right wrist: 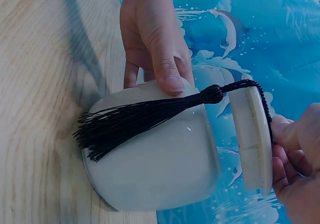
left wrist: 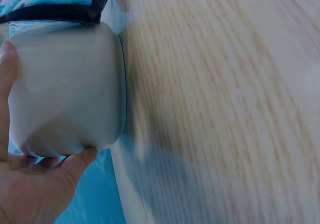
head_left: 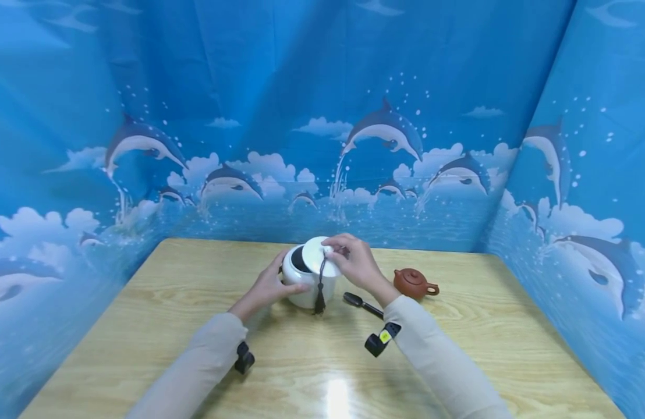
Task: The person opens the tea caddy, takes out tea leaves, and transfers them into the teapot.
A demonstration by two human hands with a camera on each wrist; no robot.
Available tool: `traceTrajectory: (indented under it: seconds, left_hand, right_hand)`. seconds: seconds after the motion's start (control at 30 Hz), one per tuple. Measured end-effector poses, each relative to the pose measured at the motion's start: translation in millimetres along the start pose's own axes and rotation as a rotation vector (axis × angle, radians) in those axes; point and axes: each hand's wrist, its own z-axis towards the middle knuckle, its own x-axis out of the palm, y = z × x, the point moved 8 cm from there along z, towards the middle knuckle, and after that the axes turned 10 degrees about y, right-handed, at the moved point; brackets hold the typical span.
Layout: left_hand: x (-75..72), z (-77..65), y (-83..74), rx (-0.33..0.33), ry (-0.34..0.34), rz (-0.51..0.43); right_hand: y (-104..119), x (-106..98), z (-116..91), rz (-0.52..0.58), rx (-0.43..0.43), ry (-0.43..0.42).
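A white lidded jar (head_left: 293,298) stands on the wooden table, its dark opening showing at the upper left. My left hand (head_left: 267,289) grips the jar's left side, with the thumb across the front and the fingers around the back. Above the jar, my right hand (head_left: 355,262) pinches the round white lid (head_left: 311,254) by its top. In the right wrist view, a gap separates the tilted lid (right wrist: 252,139) from the jar's rim. A black tassel (head_left: 319,298) hangs from the lid down the front of the jar.
On the table (head_left: 197,285), right of the jar, lies a black scoop-like tool (head_left: 365,305), its handle end partly behind the right forearm. A reddish-brown teapot (head_left: 413,284) stands farther right. Blue dolphin-print sheets (head_left: 301,116) surround the table's back and sides.
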Motion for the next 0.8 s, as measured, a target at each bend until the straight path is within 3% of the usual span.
traceTrajectory:
  seconds: [0.3, 0.53, 0.8]
  left_hand:
    - [-0.3, 0.8, -0.4, 0.003, 0.003, 0.007]
    - [0.5, -2.1, -4.0, 0.033, 0.010, 0.001]
    - [0.5, -2.9, -2.6, 0.008, 0.009, -0.008]
  right_hand:
    - [-0.9, 7.6, 17.7, -0.031, 0.012, -0.017]
    - [-3.2, 17.4, 25.8, -0.024, 0.057, 0.021]
    - [-6.3, 26.0, 32.3, -0.028, 0.072, 0.053]
